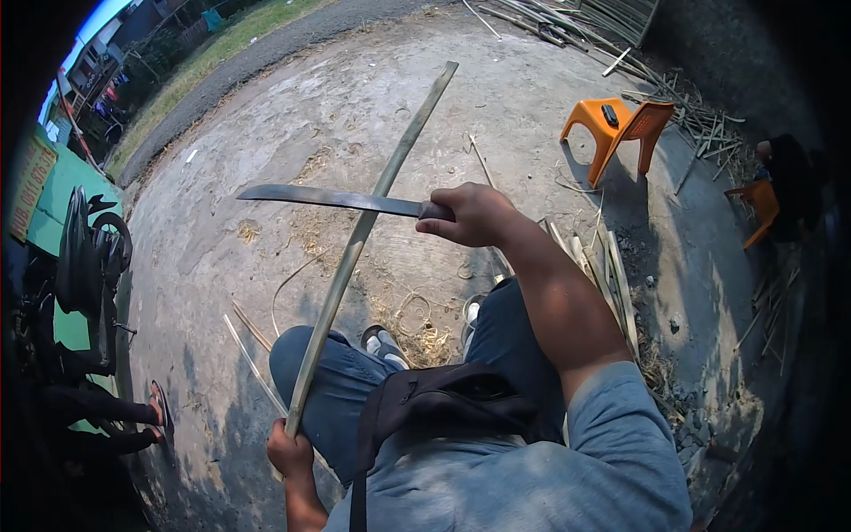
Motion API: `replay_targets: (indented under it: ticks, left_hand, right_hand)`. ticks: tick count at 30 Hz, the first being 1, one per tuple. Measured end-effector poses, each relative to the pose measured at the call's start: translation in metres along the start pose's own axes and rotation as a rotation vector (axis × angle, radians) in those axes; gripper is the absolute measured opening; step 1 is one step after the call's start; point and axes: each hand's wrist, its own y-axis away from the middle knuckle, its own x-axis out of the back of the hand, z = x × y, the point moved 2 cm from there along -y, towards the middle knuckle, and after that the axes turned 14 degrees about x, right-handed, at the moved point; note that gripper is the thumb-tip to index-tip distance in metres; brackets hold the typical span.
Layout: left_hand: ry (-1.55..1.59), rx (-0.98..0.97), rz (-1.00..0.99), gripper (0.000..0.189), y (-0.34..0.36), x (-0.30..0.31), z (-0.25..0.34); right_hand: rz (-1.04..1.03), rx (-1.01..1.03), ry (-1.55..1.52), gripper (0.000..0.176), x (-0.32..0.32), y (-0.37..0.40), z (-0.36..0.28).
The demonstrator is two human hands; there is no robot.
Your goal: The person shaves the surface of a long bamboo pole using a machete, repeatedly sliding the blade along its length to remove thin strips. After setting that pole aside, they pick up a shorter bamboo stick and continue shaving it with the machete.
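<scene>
A long bamboo strip [332, 297] slants up and away from my left hand [291, 450], whose fingers are wrapped round its lower end beside my knee. My right hand [470, 215] is closed on the handle of a long knife [310, 197]. The blade points left and crosses the strip at about its middle, lying over it in this view; whether the two touch I cannot tell. Curled shavings [430, 344] lie on the ground between my shoes.
An orange plastic chair [650, 120] with a dark object on its seat stands at the upper right. Bamboo pieces [612, 275] lie beside my right arm, more at the back right. A person sits at far right; another person's legs [115, 408] and a motorcycle [89, 275] are at left.
</scene>
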Motion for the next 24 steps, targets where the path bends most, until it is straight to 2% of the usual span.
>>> replay_targets:
  ticks: [1,3,7,9,10,14,17,18,21,24]
  left_hand:
    - [0.006,-0.005,0.002,0.026,0.000,0.000,0.001]
    - [0.027,-0.016,0.003,0.026,0.000,0.000,0.001]
    - [0.060,-0.027,-0.033,0.026,-0.002,0.000,-0.001]
    - [0.058,-0.027,-0.047,0.026,-0.003,-0.001,-0.001]
    - [0.049,-0.026,-0.045,0.027,-0.003,0.001,0.001]
    - [0.016,-0.020,-0.040,0.027,0.000,0.010,0.008]
    - [0.037,-0.050,-0.047,0.026,-0.001,0.008,0.005]
    - [0.038,-0.039,-0.058,0.027,-0.001,0.007,0.006]
    - [0.037,-0.025,-0.091,0.028,-0.001,0.006,0.007]
    - [0.034,-0.030,-0.092,0.029,-0.004,0.006,0.006]
  right_hand:
    - [-0.108,-0.003,-0.001,0.055,0.006,-0.001,-0.014]
    - [-0.164,0.049,0.048,0.056,0.005,-0.004,-0.022]
    - [0.008,0.067,-0.083,0.058,0.006,-0.002,0.008]
    - [0.047,-0.097,-0.172,0.059,0.008,-0.004,0.033]
    - [0.130,-0.152,-0.212,0.061,0.010,-0.001,0.040]
    - [0.319,-0.214,-0.288,0.061,-0.001,-0.001,0.053]
    - [0.215,-0.171,-0.282,0.060,0.003,-0.001,0.034]
    - [0.115,-0.120,-0.268,0.058,0.004,-0.003,0.025]
    - [-0.014,0.072,-0.037,0.058,-0.003,-0.003,-0.010]
    - [-0.181,0.164,0.083,0.057,-0.001,-0.008,-0.032]
